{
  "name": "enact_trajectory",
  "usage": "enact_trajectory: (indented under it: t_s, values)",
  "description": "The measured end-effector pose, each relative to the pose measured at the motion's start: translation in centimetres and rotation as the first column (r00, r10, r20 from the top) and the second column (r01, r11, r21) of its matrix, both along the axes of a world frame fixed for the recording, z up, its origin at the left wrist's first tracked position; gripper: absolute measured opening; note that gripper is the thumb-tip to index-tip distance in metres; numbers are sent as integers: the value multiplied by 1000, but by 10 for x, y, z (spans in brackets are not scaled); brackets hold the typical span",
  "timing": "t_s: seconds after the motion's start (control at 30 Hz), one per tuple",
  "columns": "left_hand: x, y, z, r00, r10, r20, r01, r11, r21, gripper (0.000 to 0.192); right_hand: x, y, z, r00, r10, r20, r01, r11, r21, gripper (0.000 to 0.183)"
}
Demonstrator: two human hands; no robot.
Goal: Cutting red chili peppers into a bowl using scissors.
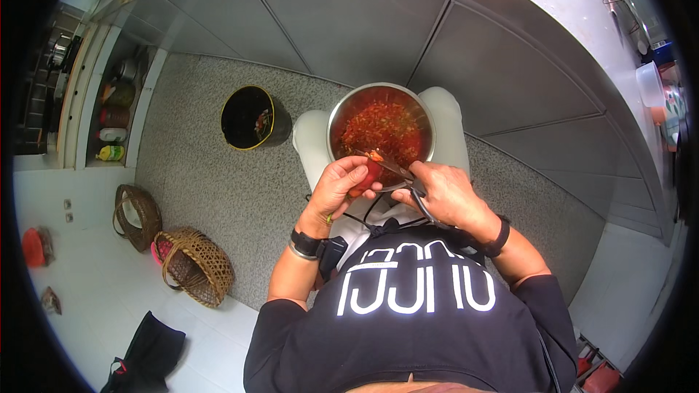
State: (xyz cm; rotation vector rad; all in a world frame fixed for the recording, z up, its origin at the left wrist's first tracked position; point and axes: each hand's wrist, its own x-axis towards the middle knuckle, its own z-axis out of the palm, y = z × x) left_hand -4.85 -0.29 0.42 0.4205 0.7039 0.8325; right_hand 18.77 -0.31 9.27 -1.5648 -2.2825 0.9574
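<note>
A red chili pepper (365,179) is held in the fingers of my left hand (344,183), its green stem pointing down towards my wrist. My right hand (445,191) grips a pair of scissors (404,173) by the dark handles. The blades reach leftwards to the cut end of the pepper, where orange-red bits show. Both hands are over the near rim of a stainless steel bowl (334,114), which rests between my knees. Chopped red pepper pieces (382,125) with pale seeds cover the inside of the bowl.
A black bucket (281,125) with a yellow rim, holding some scraps, stands on the speckled floor (191,136) to the left. Two woven baskets (210,267) (147,213) sit by the white wall. Grey cabinet doors (349,16) rise just ahead. Bottles (111,153) fill a left-hand shelf.
</note>
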Motion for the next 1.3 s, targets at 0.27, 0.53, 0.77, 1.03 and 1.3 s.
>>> enact_trajectory:
  t_s: [0.27,0.53,0.77,1.03,1.3]
  values:
    - [1,1,3,1000,-11,-4,11,997,-75,29,5,-1,-11,999,-32,11,33,999,-16,49]
    - [-9,6,-8,990,-139,9,138,989,54,32,14,9,-4,994,98,-57,-102,993,-61,61]
    - [-17,14,0,958,-281,-48,285,955,79,34,19,10,5,982,184,-29,-187,972,-140,48]
    - [2,13,1,999,-31,-37,30,999,-23,31,11,2,-3,1000,12,25,-10,997,-79,44]
    - [4,3,0,998,-25,-53,27,999,43,25,7,0,-8,985,31,170,-89,935,343,48]
